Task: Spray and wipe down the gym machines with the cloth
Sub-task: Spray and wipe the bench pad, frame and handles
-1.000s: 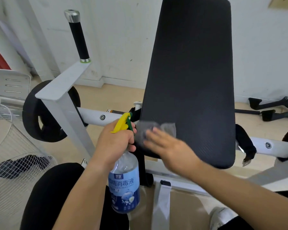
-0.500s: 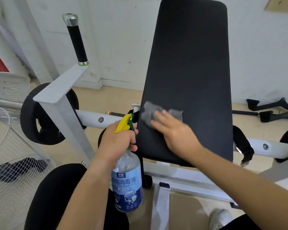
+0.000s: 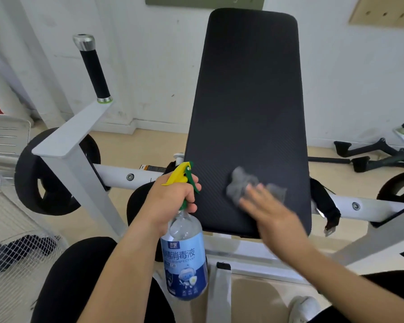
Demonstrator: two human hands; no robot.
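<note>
- Currently, a grey cloth (image 3: pixel 245 184) is pressed flat against the lower part of the black backrest pad (image 3: pixel 247 113) by the right hand (image 3: pixel 272 214), its fingers spread and blurred; the cloth is pinned under them rather than gripped.
- Bare pad is seen above the cloth toward 12 o'clock, up to the rounded top edge, and the pad's right edge lies close at 3 o'clock of the cloth.
- A disinfectant spray bottle (image 3: pixel 184 257) is held upright by the left hand (image 3: pixel 170 201), the fingers wrapped closed around its neck below the yellow trigger (image 3: pixel 176 176); the nozzle sits just beside the pad's left edge.
- At 10 o'clock of the left hand, a white frame arm (image 3: pixel 65 141) is topped by a black handle grip (image 3: pixel 95 71), well apart from the pad.
- A white wire basket (image 3: pixel 14 229) is seen at 9 o'clock, near the frame's edge.
- Open floor (image 3: pixel 149 145) shows between the frame arm and the pad.
</note>
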